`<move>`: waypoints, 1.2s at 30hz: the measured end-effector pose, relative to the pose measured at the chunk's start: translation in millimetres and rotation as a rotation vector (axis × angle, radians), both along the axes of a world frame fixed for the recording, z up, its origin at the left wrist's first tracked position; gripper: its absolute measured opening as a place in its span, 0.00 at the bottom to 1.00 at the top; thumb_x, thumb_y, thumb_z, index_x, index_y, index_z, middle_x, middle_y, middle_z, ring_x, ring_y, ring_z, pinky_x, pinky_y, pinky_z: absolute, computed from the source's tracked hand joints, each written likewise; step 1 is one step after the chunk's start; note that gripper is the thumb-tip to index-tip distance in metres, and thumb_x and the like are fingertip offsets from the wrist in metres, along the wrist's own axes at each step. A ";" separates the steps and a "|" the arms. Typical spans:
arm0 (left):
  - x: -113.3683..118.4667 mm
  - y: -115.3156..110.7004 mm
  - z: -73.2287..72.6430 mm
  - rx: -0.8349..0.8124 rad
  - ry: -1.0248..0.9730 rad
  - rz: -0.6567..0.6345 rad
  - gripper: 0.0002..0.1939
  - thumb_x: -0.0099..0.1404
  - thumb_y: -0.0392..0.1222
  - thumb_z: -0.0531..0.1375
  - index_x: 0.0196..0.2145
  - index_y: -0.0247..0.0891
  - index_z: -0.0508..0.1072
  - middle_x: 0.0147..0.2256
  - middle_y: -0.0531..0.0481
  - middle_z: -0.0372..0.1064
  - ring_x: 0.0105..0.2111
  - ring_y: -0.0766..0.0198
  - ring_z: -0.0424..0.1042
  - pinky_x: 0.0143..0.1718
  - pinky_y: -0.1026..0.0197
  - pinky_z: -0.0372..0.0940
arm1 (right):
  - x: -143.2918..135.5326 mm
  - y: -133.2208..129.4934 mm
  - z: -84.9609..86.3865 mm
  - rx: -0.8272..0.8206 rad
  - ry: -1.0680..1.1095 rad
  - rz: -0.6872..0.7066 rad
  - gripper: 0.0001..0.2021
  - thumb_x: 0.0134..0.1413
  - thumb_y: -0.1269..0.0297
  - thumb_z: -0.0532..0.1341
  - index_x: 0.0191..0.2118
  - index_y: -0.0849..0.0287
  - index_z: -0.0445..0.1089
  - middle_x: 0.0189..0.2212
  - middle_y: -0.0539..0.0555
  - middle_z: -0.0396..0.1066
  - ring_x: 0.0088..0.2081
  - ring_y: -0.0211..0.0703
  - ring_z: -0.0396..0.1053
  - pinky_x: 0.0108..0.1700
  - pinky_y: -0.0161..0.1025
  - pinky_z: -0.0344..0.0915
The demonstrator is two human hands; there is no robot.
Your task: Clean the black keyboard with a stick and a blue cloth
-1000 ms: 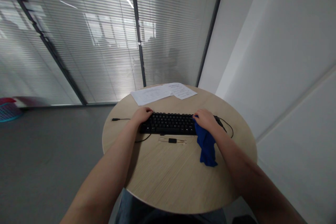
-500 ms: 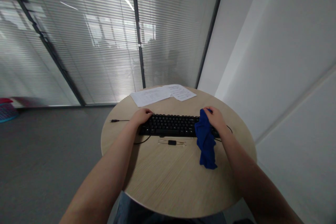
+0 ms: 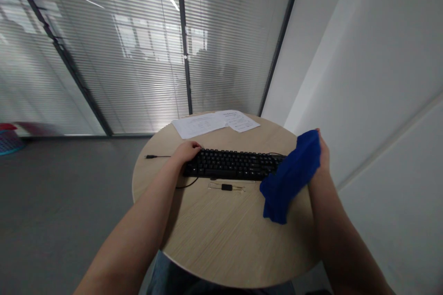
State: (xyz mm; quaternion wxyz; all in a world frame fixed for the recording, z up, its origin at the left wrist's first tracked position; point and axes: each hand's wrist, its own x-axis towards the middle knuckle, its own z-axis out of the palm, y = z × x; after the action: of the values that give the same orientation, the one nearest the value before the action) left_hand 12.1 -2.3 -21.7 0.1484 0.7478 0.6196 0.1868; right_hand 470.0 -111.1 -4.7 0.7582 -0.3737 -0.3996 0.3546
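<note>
A black keyboard lies across the middle of a round wooden table. My left hand rests on the keyboard's left end, fingers curled over its edge. My right hand is lifted at the table's right side and grips a blue cloth. The cloth hangs from that hand down to the tabletop, just right of the keyboard's right end.
Two white paper sheets lie at the table's far edge. The keyboard's black cable runs off to the left. A small clear strip with a black piece lies in front of the keyboard. A white wall stands close on the right.
My right hand has lifted the blue cloth off the keyboard's right end and swung it up and to the right. My left hand has stayed on the keyboard's left end.
</note>
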 end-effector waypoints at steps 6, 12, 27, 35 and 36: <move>0.1 1.8 -1.7 0.005 0.050 -0.002 0.17 0.65 0.44 0.56 0.43 0.39 0.82 0.43 0.46 0.81 0.45 0.56 0.77 0.45 0.62 0.67 | -3.4 -2.0 -0.7 -0.050 -0.015 -0.099 0.15 0.51 0.45 0.67 0.36 0.51 0.74 0.22 0.46 0.70 0.25 0.42 0.70 0.29 0.39 0.71; -0.6 2.4 -1.4 0.010 0.058 0.004 0.17 0.64 0.45 0.56 0.43 0.41 0.83 0.43 0.47 0.81 0.45 0.55 0.77 0.45 0.62 0.68 | -34.5 17.8 -25.0 -0.257 -0.712 -0.046 0.15 0.44 0.56 0.68 0.39 0.54 0.78 0.35 0.52 0.78 0.35 0.47 0.74 0.43 0.44 0.72; 0.7 1.4 0.1 0.006 0.030 0.005 0.15 0.63 0.44 0.57 0.42 0.42 0.83 0.42 0.47 0.81 0.44 0.55 0.77 0.46 0.62 0.68 | -63.5 29.5 -46.9 -0.212 -1.380 -0.124 0.19 0.52 0.65 0.63 0.52 0.55 0.75 0.51 0.57 0.74 0.55 0.51 0.69 0.62 0.51 0.61; 1.8 1.8 -0.3 0.007 0.077 -0.003 0.16 0.65 0.44 0.56 0.43 0.41 0.82 0.44 0.47 0.80 0.45 0.56 0.77 0.46 0.63 0.67 | -63.5 39.0 -55.1 -0.388 -1.388 -0.167 0.32 0.52 0.61 0.62 0.64 0.57 0.64 0.62 0.60 0.65 0.63 0.54 0.62 0.65 0.51 0.57; 1.7 1.8 -0.2 0.007 0.078 -0.005 0.17 0.65 0.44 0.56 0.43 0.41 0.82 0.44 0.46 0.80 0.45 0.56 0.77 0.46 0.63 0.67 | -64.4 39.6 -54.6 -0.417 -1.377 -0.166 0.32 0.52 0.61 0.62 0.64 0.56 0.64 0.63 0.59 0.65 0.63 0.55 0.62 0.65 0.51 0.57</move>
State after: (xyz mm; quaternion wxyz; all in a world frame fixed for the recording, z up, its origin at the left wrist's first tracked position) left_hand 13.9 -0.6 -21.9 0.1219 0.7566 0.6223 0.1594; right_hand 405.5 -71.5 -59.3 0.2721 -0.6781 -0.6810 0.0488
